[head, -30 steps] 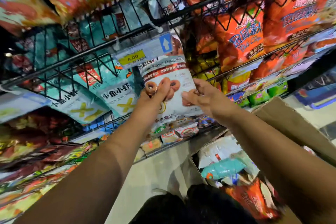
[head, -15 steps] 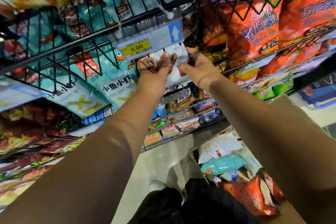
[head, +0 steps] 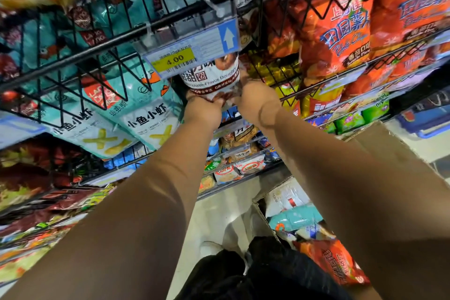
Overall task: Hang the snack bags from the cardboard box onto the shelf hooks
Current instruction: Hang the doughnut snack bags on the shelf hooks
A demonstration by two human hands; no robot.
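A white doughnut snack bag (head: 212,75) with brown rings printed on it is raised under the black wire shelf (head: 170,19), its top hidden behind the price tag (head: 192,50) marked 4.00. My left hand (head: 203,111) grips the bag's lower left edge. My right hand (head: 259,100) holds its lower right edge. Both arms reach up from below. The cardboard box (head: 379,146) stands at the lower right with teal, white and orange bags (head: 333,260) inside.
Teal snack bags (head: 146,119) hang to the left of the doughnut bag and orange chip bags (head: 341,29) to the right. Lower shelves hold several small packs (head: 233,170). The pale floor (head: 219,214) and my dark trousers lie below.
Both hands have pushed the doughnut bag upward and further in behind the price tag. The view has tilted up slightly.
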